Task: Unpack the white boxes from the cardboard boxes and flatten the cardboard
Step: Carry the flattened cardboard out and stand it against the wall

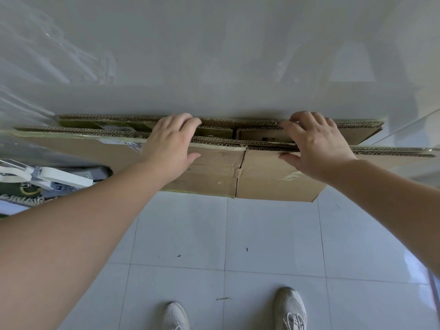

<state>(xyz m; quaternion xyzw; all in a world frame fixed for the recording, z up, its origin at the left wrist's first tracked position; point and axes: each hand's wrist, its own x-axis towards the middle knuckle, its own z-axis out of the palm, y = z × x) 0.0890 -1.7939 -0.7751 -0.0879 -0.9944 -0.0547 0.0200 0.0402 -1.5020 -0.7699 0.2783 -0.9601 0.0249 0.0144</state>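
- Several flattened sheets of brown corrugated cardboard stood on edge on the pale tiled floor, leaning against the white wall, their fluted top edges uneven and stepped, the front sheet lower than those behind.
- Both hands were at that top edge. The left hand curled its fingers over the top of the sheets behind the front one, with its thumb lying on the front sheet's face; it looked like a loose hook rather than a hard pinch.
- The right hand had its fingers spread and reaching over the top edges, thumb stretched low across the front face; whether the fingertips actually gripped behind the stack could not be told.
- No white boxes were in view, so by my reading the unpacking was done and the step in hand was squaring and settling the flat stack against the wall.
- To do that well, I would judge it best to press the sheets flat towards the wall with even force from both hands, tap the tops level, and keep the feet of the sheets from sliding out on the smooth tile.
- The front sheet had a torn, creased seam at its middle, which could buckle if pushed only at one side.
- A white metal frame lay beside the stack's left end, and the person's grey mesh shoes stood well back from the cardboard.
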